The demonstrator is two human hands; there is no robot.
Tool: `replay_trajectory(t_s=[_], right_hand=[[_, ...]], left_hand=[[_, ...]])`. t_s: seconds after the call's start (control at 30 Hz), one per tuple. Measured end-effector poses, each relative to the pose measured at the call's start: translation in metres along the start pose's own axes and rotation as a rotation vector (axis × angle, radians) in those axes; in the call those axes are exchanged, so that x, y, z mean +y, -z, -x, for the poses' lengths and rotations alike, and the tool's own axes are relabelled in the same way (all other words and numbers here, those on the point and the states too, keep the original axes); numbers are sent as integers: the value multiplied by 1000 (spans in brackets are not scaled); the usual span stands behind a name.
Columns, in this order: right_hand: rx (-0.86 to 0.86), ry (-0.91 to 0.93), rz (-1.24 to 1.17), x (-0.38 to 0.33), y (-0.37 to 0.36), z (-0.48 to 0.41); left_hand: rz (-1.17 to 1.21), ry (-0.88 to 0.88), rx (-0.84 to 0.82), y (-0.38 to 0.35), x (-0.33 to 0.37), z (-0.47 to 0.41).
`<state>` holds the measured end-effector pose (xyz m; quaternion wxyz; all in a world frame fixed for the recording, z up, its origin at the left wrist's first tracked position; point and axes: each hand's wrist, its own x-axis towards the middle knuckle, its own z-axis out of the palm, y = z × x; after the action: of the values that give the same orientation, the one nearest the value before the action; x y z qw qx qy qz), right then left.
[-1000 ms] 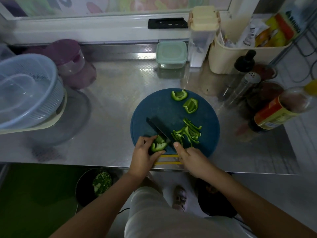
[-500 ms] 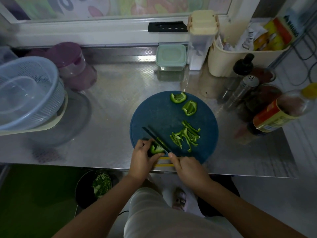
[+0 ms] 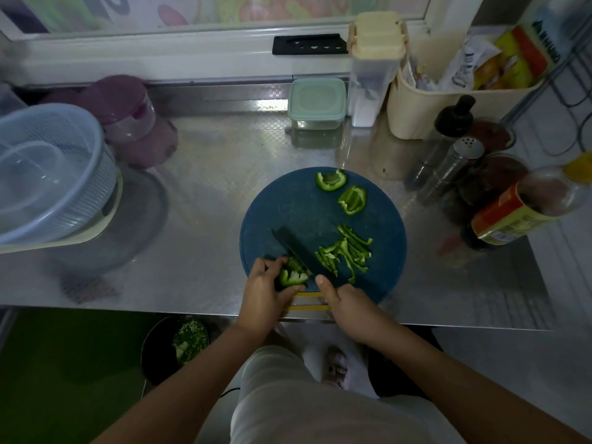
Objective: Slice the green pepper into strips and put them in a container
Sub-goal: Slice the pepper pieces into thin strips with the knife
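Note:
A round blue cutting board (image 3: 288, 203) lies near the front edge of the steel counter. My left hand (image 3: 264, 294) pinches a green pepper piece (image 3: 293, 275) at the board's near left. My right hand (image 3: 347, 302) grips the handle of a dark knife (image 3: 296, 248), its blade lying across that piece. A pile of cut pepper strips (image 3: 347, 253) lies just right of the blade. Two larger pepper pieces (image 3: 331, 181) (image 3: 352, 200) rest at the board's far side. A small lidded container (image 3: 317, 102) stands at the back.
A blue colander with a clear tub (image 3: 48, 174) sits at the left, purple jars (image 3: 128, 113) behind it. Bottles and shakers (image 3: 461, 168) crowd the right, with a cream basket (image 3: 426, 104). A pot holding chopped greens (image 3: 179, 344) sits on the floor.
The knife has shifted along the held pepper piece, with both hands staying at the board's near edge. The strips and far pieces lie as before.

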<state>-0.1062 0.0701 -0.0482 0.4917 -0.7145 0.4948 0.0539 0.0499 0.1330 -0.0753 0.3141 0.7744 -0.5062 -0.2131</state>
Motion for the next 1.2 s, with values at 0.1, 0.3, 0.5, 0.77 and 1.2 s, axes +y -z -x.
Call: replay_trajectory(t_s=[0.1, 0.3, 0.5, 0.77, 1.2], right_hand=[[29, -32, 31, -7, -7, -9], [152, 17, 128, -32, -25, -22], [181, 11, 95, -14, -13, -15], [131, -25, -158, 6, 11, -1], [-78, -76, -349, -1, 10, 8]], left_hand=[[-11, -1, -7, 0, -1, 0], [-47, -62, -28, 1, -4, 6], [-11, -88, -13, 2, -5, 8], [55, -44, 34, -4, -5, 10], [15, -54, 49, -3, -3, 11]])
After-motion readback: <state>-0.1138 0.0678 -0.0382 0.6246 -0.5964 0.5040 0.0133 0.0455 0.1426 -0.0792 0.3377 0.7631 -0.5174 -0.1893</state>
